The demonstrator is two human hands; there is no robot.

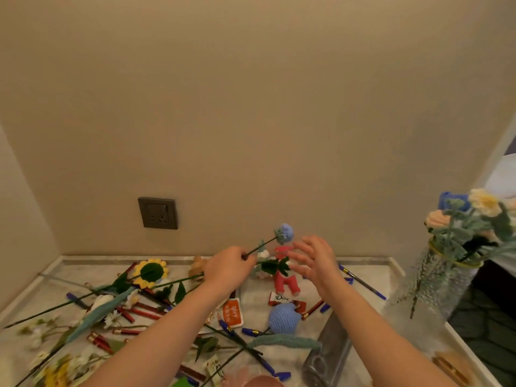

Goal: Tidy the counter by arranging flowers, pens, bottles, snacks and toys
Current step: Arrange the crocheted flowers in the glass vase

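Observation:
My left hand (229,267) is closed around the dark stem of a knitted blue flower (284,233), whose head points up and to the right above the counter. Just right of it, my right hand (314,261) hovers with fingers spread, holding nothing. A glass vase (435,280) at the right edge holds several knitted flowers. On the counter lie a sunflower (150,270), a blue tulip (284,318), red pens (139,311), blue pens (363,280), a Dove chocolate bar (282,298), an orange snack packet (233,312) and a red knitted toy (286,283).
The marble counter (268,342) is bounded by walls at the back and left. A grey wall socket (158,213) sits above it. A clear rectangular container (332,350) lies on its side at front right. A wooden object (452,368) rests near the right corner.

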